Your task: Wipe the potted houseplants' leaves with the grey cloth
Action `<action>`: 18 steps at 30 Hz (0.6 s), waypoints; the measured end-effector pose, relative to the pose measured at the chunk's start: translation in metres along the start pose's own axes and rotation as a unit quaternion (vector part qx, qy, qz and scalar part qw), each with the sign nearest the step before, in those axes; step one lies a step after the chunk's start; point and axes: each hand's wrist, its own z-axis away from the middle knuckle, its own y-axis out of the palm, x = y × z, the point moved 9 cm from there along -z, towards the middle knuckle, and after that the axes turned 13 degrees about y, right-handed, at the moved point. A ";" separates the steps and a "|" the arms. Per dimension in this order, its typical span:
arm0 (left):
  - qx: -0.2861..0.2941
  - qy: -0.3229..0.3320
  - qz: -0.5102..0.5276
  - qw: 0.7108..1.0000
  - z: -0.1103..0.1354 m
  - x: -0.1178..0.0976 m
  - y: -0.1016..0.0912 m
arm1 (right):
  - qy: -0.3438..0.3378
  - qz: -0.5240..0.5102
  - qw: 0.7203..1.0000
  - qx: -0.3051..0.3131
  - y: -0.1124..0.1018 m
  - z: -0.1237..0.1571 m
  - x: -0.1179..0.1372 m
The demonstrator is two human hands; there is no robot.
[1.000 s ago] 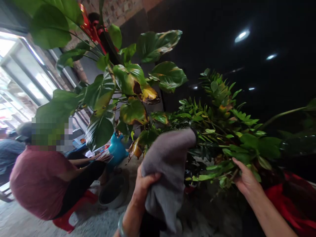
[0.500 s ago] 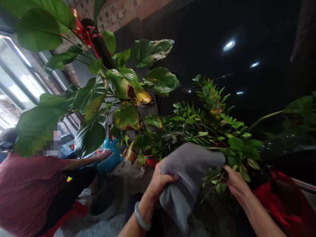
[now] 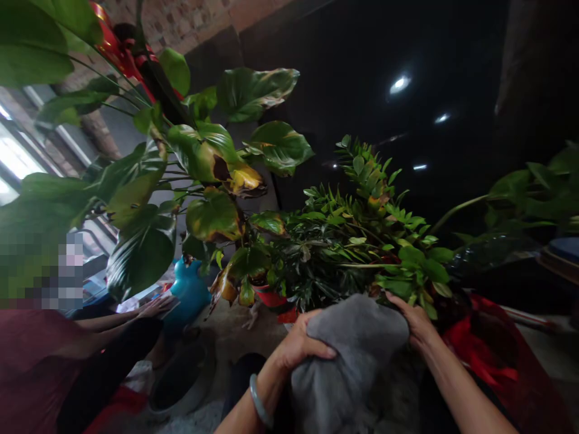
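Observation:
A soft grey cloth (image 3: 353, 361) hangs in folds between my two hands, low in the middle of the head view. My left hand (image 3: 301, 343), with a pale bangle (image 3: 259, 398) on its wrist, grips the cloth's left side, thumb on top. At the right edge my right hand (image 3: 418, 325) holds the cloth too; most of its fingers are hidden behind it. Just beyond the cloth spreads a bushy green potted plant (image 3: 357, 232), its lower leaves close to my right fingertips.
A large-leaved plant (image 3: 208, 211) with browned, yellowing leaves rises at the left. Behind it sits a person in a maroon shirt (image 3: 31, 355), hands by a blue rounded object (image 3: 187, 295). A dark bucket (image 3: 205, 377) stands on the floor. Red material (image 3: 482, 349) lies right.
My right hand has moved from the plant's leaves and stems to the cloth's right edge. The cloth is now lower and spread between both hands. The view has shifted slightly right.

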 end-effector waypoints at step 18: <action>-0.058 -0.008 0.041 0.997 0.005 -0.023 -0.010 | -0.013 -0.004 1.000 0.011 0.008 0.010 0.005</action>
